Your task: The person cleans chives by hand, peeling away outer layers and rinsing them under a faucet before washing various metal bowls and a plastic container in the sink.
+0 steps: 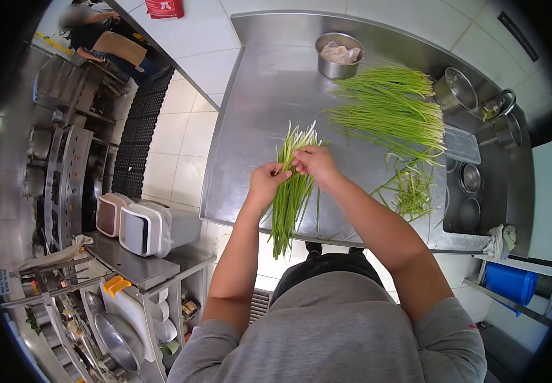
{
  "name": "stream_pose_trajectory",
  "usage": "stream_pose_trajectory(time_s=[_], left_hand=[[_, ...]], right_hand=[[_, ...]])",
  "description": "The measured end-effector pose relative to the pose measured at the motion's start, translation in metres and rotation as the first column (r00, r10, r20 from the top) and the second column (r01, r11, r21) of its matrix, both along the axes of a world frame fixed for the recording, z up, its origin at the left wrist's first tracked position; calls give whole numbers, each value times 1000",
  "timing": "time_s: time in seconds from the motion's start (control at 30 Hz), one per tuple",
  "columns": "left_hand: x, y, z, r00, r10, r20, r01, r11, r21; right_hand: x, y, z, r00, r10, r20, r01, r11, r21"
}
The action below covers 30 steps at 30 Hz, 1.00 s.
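Observation:
A bunch of long green stalks (290, 195) hangs over the front edge of the steel counter (257, 115), its pale ends pointing away from me. My left hand (267, 182) grips the bunch from the left at mid-length. My right hand (315, 163) pinches stalks near the top of the same bunch, fingertips touching the left hand. A large pile of the same green stalks (387, 105) lies fanned out on the counter to the right. Loose trimmings (410, 191) lie nearer the front right.
A steel bowl (338, 54) with pale contents stands at the counter's back. Pots and lids (473, 96) and a clear tray (462, 143) crowd the right side. White appliances (139, 223) sit on a shelf rack at left. Another person (100, 38) is far at top left. A blue bin (510, 281) stands lower right.

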<state>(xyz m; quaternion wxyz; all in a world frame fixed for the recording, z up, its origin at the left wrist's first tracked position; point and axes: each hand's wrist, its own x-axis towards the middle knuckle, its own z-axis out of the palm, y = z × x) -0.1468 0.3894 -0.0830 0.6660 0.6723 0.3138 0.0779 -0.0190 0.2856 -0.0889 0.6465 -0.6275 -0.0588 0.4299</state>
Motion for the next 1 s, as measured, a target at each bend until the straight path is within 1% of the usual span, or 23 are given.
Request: stream_pose_trajectory(time_s=[0.07, 0.17, 0.27, 0.3, 0.33, 0.37, 0.4, 0.43, 0.47, 0.5, 0.57, 0.63, 0.67, 0.7, 0.73, 0.77, 0.8, 0.83, 0.87, 0.9, 0.93, 0.97, 1.0], left_hand=[[-2, 3, -2, 998, -48, -34, 48, 999, -1], [-10, 18, -12, 981, -85, -172, 100, 992, 82], [-16, 35, -13, 979, -94, -178, 114, 988, 101], [-19, 43, -14, 976, -69, -206, 98, 986, 132], [-22, 52, -15, 972, -39, -231, 78, 984, 162], [-28, 60, -16, 967, -4, -256, 55, 980, 191], [-36, 67, -19, 968, 29, -248, 17, 984, 180], [-42, 75, -20, 969, 54, -239, -13, 985, 171], [-42, 80, -22, 971, 75, -228, -38, 986, 163], [-37, 78, -13, 970, 65, -234, -32, 989, 141], [-26, 65, 10, 968, 50, -248, -29, 995, 91], [-3, 54, -11, 968, -68, -243, 100, 988, 121], [8, 45, -19, 962, -125, -244, 162, 977, 138], [17, 27, -21, 958, -62, -279, 144, 948, 284], [24, 12, -22, 952, 3, -305, 133, 896, 425], [23, 4, -25, 967, 64, -248, 105, 784, 612], [20, -5, -31, 978, 107, -176, 69, 635, 769], [19, -11, -37, 987, 132, -95, 24, 461, 887], [19, -14, -41, 986, 115, -122, 46, 514, 857], [17, -16, -46, 984, 99, -151, 69, 568, 820], [13, -17, -51, 980, 86, -181, 89, 620, 779], [14, -15, -56, 980, 76, -183, 70, 731, 679], [18, -9, -60, 981, 69, -181, 47, 823, 566]], right_hand=[[8, -3, 4, 995, -83, 46, 83, 997, -5], [32, -12, 14, 983, -181, -35, 184, 975, 129], [33, -32, 38, 996, -72, -54, 81, 977, 195], [40, -41, 44, 984, -154, -95, 178, 913, 366], [50, -51, 50, 964, -221, -148, 266, 812, 520], [64, -64, 64, 932, -276, -236, 362, 752, 551], [75, -75, 75, 887, -325, -328, 460, 682, 568], [78, -83, 81, 946, -214, -245, 316, 781, 539], [81, -90, 86, 982, -95, -166, 166, 854, 494], [81, -97, 88, 995, 30, -94, 14, 903, 430], [56, -84, 76, 982, 183, -50, -170, 966, 195], [32, -65, 42, 972, 203, -121, -193, 977, 92], [25, -56, 19, 976, 204, -80, -209, 977, -51], [18, -48, -3, 977, 210, -40, -214, 958, -191], [11, -46, -20, 968, 226, 108, -179, 926, -333], [4, -45, -35, 934, 253, 251, -113, 879, -462], [-1, -44, -50, 877, 291, 383, -21, 819, -573], [-6, -44, -70, 853, 299, 427, 1, 819, -574], [-12, -46, -92, 830, 308, 466, 21, 817, -577], [-19, -47, -92, 878, 251, 407, 4, 848, -531], [-26, -47, -79, 919, 194, 342, -5, 875, -484], [-31, -46, -65, 985, 81, 155, -19, 929, -371], [-33, -44, -43, 999, -10, -52, -4, 969, -248]])
